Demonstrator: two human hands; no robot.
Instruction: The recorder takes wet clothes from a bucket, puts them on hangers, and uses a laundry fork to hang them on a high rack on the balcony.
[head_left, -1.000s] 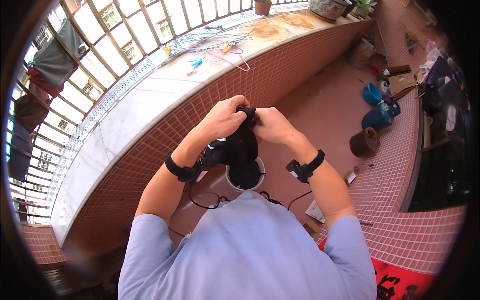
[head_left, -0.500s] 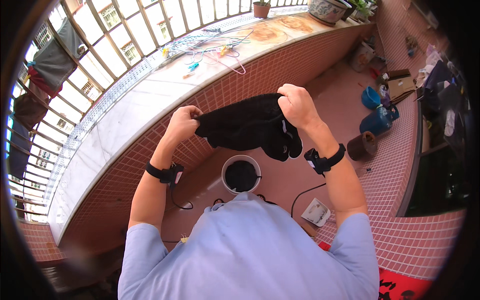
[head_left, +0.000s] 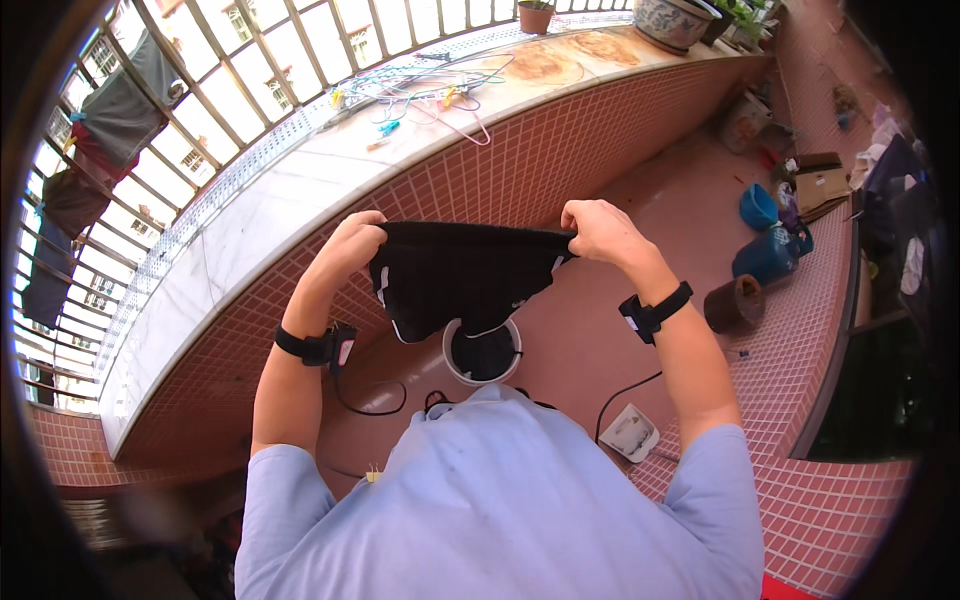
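Observation:
Stretched out between my hands is a pair of black shorts (head_left: pixel 460 275) with thin white trim, its waistband at the top and its legs hanging down. My left hand (head_left: pixel 350 245) pinches one end of the waistband, and my right hand (head_left: pixel 603 232) pinches the other. Below the shorts a white bucket (head_left: pixel 449 350) stands on the floor, with dark cloth or dark contents (head_left: pixel 484 358) inside. The hanging legs cover part of the bucket's far rim.
Thin wire hangers (head_left: pixel 470 130) and clips lie on the marble ledge (head_left: pixel 250 240). Clothes (head_left: pixel 125 110) hang along the railing at left. Potted plants (head_left: pixel 672 22) stand at the far end. A blue gas cylinder (head_left: pixel 766 257), a blue basin (head_left: pixel 758 206) and cardboard (head_left: pixel 822 187) are at right.
The bunched shorts are now spread flat, waistband pulled nearly level. My right hand has come down slightly, and my left hand has shifted slightly left. The legs now hang over the bucket's far side.

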